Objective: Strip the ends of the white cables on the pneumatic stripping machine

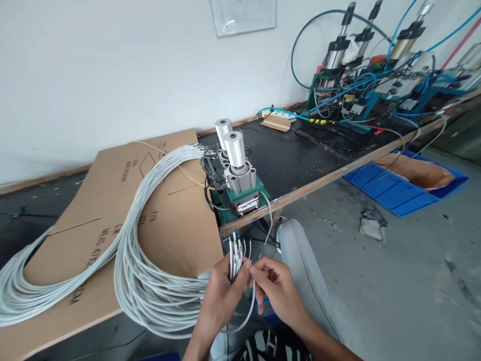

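Observation:
My left hand (221, 296) grips a bunch of thin white cables (235, 258) with their stripped ends pointing up, just below the bench edge. My right hand (276, 288) pinches one single white cable (252, 301) out of that bunch between thumb and forefinger. The cables belong to a long looped bundle (143, 240) lying across a flattened cardboard sheet (176, 225). A small pneumatic press with two silver cylinders (236, 170) on a green base stands at the bench edge, right above my hands.
A black bench top (300, 155) runs to the right with a power strip (280, 114) and more pneumatic machines with blue hoses (361, 75). On the grey floor lie blue trays (398, 185). My grey trouser knee (300, 255) is below the bench.

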Tool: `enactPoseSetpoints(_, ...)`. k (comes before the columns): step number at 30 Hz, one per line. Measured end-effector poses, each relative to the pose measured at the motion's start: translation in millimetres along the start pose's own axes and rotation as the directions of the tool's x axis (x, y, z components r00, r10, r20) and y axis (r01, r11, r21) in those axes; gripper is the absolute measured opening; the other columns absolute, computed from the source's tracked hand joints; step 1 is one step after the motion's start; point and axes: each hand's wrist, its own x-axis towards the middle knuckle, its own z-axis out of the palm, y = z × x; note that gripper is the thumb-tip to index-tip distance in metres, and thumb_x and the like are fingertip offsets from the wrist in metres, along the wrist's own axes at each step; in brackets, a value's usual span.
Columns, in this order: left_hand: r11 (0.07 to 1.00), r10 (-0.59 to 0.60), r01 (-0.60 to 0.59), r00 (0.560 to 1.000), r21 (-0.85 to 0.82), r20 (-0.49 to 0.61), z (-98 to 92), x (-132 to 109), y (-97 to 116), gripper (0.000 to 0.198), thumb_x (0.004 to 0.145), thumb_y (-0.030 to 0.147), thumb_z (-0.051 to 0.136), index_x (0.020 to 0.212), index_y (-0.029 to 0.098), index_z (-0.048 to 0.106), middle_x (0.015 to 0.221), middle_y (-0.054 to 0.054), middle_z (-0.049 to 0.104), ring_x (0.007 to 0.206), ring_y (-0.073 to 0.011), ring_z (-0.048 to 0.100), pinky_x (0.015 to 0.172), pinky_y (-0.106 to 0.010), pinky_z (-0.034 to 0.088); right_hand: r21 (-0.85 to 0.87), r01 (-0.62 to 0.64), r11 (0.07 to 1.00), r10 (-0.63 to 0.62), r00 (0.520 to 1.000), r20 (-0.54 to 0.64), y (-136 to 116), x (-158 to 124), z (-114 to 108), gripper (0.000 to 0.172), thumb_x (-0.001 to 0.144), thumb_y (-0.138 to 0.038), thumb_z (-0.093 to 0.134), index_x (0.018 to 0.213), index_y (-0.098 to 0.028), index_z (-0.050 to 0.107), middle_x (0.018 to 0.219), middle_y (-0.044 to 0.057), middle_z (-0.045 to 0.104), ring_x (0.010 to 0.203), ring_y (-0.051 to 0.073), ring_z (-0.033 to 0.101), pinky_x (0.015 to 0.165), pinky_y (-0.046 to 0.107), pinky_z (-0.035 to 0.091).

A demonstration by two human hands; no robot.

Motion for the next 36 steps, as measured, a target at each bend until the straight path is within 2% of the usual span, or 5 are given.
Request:
enactPoseSetpoints(16, 0.982, -0.024, -0.001, 0.991, -0.188, -0.132, 4.0, 26, 12, 0.055, 0.08, 0.07, 0.07, 0.074, 0.019, 0.051, 0.051, 0.011, 0.035, 0.045, -0.0052, 0.027, 0.041, -0.016, 0.024, 0.184, 0.263, 0.947, -0.294, 0.94, 0.171, 12, 17, -20, 0.017, 0.101, -0.039, 0.062, 0.103, -0.022, 0.065, 0.084, 0.003, 0.076, 0.051, 0.01, 0.065, 0.044, 0.019, 0.056)
enactPoseSetpoints(19, 0.953, -0.073, 0.032, 0.989, -0.301, -0.128, 3.2, 29, 11, 0.059, 0.074, 0.072, 0.076, 0.074, 0.02, 0.049, 0.053, 0.013, 0.032, 0.045, -0.004, 0.023, 0.04, -0.015, 0.022, -0.121, 0.583, 0.803, -0.552, 0.805, 0.216, 5, 24, -25, 0.016, 0.103, -0.023, 0.057, 0.112, -0.024, 0.07, 0.09, 0.004, 0.079, 0.063, 0.013, 0.072, 0.057, 0.023, 0.063)
enactPoseSetpoints(21, 0.938, -0.074, 0.029, 0.99, -0.346, -0.12, 3.4, 30, 10, 0.06, 0.072, 0.071, 0.079, 0.072, 0.019, 0.047, 0.052, 0.013, 0.03, 0.046, -0.0036, 0.022, 0.04, -0.015, 0.021, -0.394, 0.763, 0.512, -0.746, 0.623, 0.235, 1, 30, -29, 0.024, 0.096, -0.01, 0.064, 0.116, -0.023, 0.071, 0.093, 0.006, 0.08, 0.075, 0.015, 0.076, 0.069, 0.025, 0.065)
enactPoseSetpoints(25, 0.91, -0.093, -0.002, 0.973, -0.415, -0.21, 2.5, 32, 11, 0.058, 0.074, 0.068, 0.08, 0.072, 0.017, 0.051, 0.053, 0.011, 0.032, 0.046, -0.003, 0.022, 0.041, -0.014, 0.019, -0.661, 0.741, 0.116, -0.902, 0.357, 0.243, -2, 49, -33, 0.036, 0.092, 0.0, 0.064, 0.124, -0.017, 0.066, 0.097, 0.011, 0.079, 0.086, 0.019, 0.077, 0.078, 0.027, 0.066)
enactPoseSetpoints(36, 0.842, -0.182, -0.012, 0.935, -0.539, -0.305, 2.9, 29, 24, 0.067, 0.059, 0.07, 0.088, 0.059, 0.018, 0.047, 0.052, 0.01, 0.032, 0.044, -0.0021, 0.023, 0.039, -0.014, 0.019, -0.786, 0.613, 0.086, -0.899, 0.387, 0.203, -1, 93, -32, 0.033, 0.094, 0.001, 0.055, 0.121, -0.016, 0.064, 0.101, 0.013, 0.076, 0.093, 0.021, 0.076, 0.082, 0.032, 0.066)
